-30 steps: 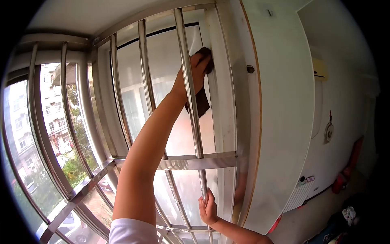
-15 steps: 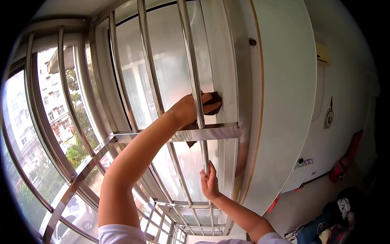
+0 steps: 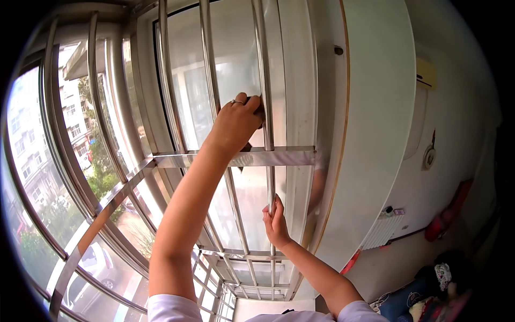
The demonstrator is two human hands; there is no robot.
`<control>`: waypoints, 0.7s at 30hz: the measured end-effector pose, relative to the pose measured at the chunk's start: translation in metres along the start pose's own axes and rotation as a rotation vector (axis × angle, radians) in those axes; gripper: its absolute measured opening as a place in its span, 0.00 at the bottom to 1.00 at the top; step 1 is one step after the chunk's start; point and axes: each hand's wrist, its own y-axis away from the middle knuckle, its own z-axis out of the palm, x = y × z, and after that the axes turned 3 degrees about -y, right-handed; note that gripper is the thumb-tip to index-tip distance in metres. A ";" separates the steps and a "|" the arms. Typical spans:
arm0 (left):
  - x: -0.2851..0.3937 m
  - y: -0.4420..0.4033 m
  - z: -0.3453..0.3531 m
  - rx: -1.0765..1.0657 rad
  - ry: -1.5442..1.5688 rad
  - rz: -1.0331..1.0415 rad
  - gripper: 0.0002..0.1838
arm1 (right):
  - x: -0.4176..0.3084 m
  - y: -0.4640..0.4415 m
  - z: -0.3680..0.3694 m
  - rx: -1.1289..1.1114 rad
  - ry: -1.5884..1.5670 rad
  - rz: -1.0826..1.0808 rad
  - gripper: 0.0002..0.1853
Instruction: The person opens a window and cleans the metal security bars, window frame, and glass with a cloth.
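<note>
My left hand (image 3: 236, 121), with a ring on one finger, reaches through the metal bars to a frosted window pane (image 3: 233, 59). Its bent fingers press a dark brown cloth (image 3: 261, 118) near the glass, just left of an upright bar (image 3: 262, 59). Part of the cloth hangs below the hand by the flat crossbar (image 3: 289, 156); the rest is hidden by the fingers. Lower down, my right hand (image 3: 277, 225) is closed around the same upright bar, under the crossbar.
More bars (image 3: 110, 129) run along the left, with buildings, trees and a white car (image 3: 88, 268) outside. To the right stands a pale panel (image 3: 375, 107). A radiator (image 3: 382, 232) and a heap of clothes (image 3: 413, 298) lie low at the right.
My left hand has slid leftward across the pane with the cloth, from behind the upright bar to its left side. My right hand keeps hold of the bar. The view has shifted slightly.
</note>
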 end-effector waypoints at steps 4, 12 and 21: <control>0.030 0.039 -0.027 0.281 0.133 -0.400 0.21 | -0.003 -0.001 -0.010 -0.086 -0.063 0.043 0.34; 0.132 0.157 0.016 0.626 0.361 -0.649 0.24 | -0.065 0.004 -0.078 -0.144 0.460 -0.203 0.22; 0.266 0.195 0.066 0.497 1.158 -0.721 0.30 | -0.094 -0.060 -0.139 0.197 0.878 -0.584 0.18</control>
